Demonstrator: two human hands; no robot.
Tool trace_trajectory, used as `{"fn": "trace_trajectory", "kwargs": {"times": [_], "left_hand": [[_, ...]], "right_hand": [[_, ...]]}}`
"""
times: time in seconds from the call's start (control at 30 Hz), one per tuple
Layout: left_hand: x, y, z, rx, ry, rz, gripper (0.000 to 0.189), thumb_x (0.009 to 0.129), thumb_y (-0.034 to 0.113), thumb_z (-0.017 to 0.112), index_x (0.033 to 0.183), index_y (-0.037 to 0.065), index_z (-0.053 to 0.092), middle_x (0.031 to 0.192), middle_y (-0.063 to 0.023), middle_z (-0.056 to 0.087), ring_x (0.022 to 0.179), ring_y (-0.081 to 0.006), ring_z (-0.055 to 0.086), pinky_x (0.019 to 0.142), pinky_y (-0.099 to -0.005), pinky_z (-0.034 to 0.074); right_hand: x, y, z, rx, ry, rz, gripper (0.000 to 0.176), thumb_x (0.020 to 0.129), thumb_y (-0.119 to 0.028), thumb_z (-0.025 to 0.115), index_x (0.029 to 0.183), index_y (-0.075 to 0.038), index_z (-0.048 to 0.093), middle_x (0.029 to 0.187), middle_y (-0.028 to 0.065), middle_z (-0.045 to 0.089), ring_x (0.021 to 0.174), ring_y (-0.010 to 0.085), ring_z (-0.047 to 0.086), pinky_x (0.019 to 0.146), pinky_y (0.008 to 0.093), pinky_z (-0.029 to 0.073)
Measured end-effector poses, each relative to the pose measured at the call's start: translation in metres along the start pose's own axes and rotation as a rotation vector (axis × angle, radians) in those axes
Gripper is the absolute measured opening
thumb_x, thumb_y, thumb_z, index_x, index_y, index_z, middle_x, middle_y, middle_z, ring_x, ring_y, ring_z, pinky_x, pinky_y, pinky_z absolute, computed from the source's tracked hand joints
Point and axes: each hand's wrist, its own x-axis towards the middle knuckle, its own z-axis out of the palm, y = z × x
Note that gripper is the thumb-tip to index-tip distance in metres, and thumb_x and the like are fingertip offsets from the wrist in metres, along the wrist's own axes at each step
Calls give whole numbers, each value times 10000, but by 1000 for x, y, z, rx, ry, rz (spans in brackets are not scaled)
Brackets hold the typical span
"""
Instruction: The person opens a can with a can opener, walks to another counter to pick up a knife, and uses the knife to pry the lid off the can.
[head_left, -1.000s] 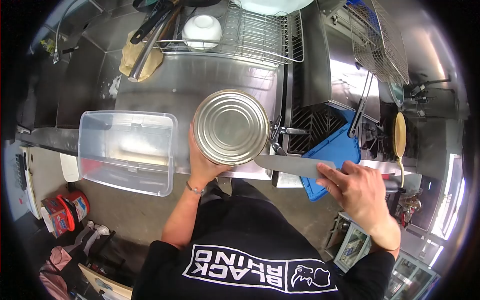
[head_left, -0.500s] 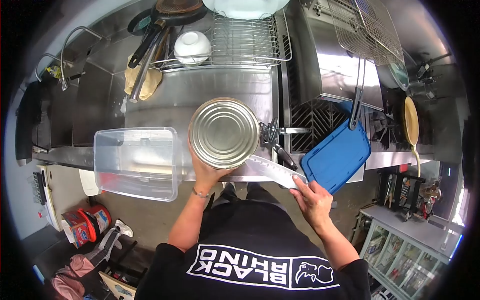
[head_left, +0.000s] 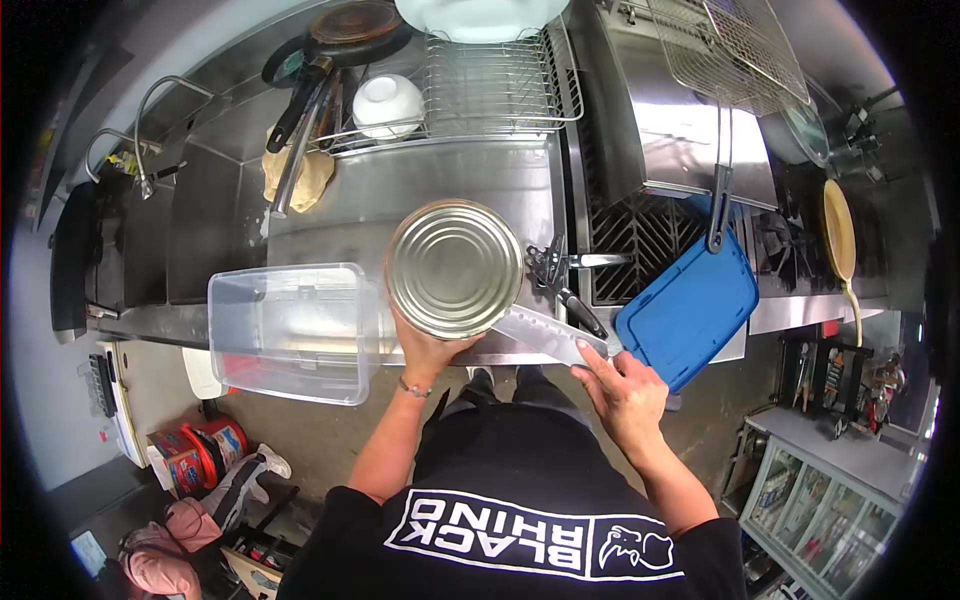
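A large tin can (head_left: pixel 454 268) stands with its ridged metal end up, over the front of the steel counter. My left hand (head_left: pixel 432 350) wraps round its near side, fingers partly hidden beneath and behind it. In my right hand (head_left: pixel 628 395) is a knife (head_left: pixel 545 332), its pale blade marked with a row of dimples or holes. The index finger lies along the blade, and the tip end meets the can's lower right rim in this view. Just right of the can lies a can opener (head_left: pixel 558 275) with dark and metal handles.
A clear plastic tub (head_left: pixel 290 375) overhangs the counter edge at left. A blue lid (head_left: pixel 690 310) leans over the grill (head_left: pixel 645 245) at right. Behind are a wire rack (head_left: pixel 480 90), a white bowl (head_left: pixel 388 105) and pans (head_left: pixel 360 25). A fryer basket (head_left: pixel 720 50) hangs back right.
The whole view has shifted slightly, so the counter items appear further right. My right hand and the knife have edged a little closer to the can; my left hand keeps its hold.
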Motion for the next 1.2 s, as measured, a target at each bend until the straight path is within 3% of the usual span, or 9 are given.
{"fn": "trace_trajectory", "kwargs": {"times": [0.23,0.37,0.7,0.77,1.03,1.1,1.2], "left_hand": [[0,4,1,-33,14,-54,1364,461,549,881,1425,-59,131,1386,-200,327,1280,-311,373,1091,-412,287],[4,10,1,-21,39,-17,1370,453,555,881,1434,-50,139,1388,-205,334,1287,-318,373,1095,-413,283],[10,13,4,-48,73,71,1383,461,612,847,1442,-43,125,1437,-205,275,1331,-337,312,1117,-434,241],[8,10,3,38,60,90,1382,465,618,843,1442,-44,123,1437,-208,270,1330,-343,312,1117,-432,239],[-1,-8,3,-29,64,22,1408,437,572,877,1440,-46,105,1425,-202,283,1319,-324,332,1104,-424,270],[-3,-23,0,98,-60,5,1424,430,551,888,1443,-42,82,1423,-199,292,1313,-315,342,1102,-417,276],[-8,-29,1,45,-39,-34,1424,431,514,903,1444,-42,70,1410,-197,318,1301,-310,363,1099,-404,282]], "right_hand": [[1,5,7,-60,-45,-46,435,783,-350,718,1205,-319,617,560,18,416,435,182,447,421,326,358],[-11,15,35,118,-66,-19,445,787,-339,718,1217,-319,608,557,29,413,438,200,467,413,351,367],[-7,9,32,117,-16,2,404,803,-267,708,1199,-262,634,565,49,435,469,220,481,451,351,380],[-9,11,37,158,41,-22,463,775,-284,735,1221,-288,612,556,37,406,447,207,473,418,364,363],[-7,10,47,222,56,2,401,786,-294,724,1177,-308,638,560,33,419,450,211,482,421,367,372],[-5,10,47,212,61,-2,393,790,-303,720,1174,-313,639,560,34,422,450,212,487,419,368,375],[-6,10,47,238,81,-3,378,798,-316,710,1169,-314,640,560,38,432,444,219,490,415,368,381]]}}
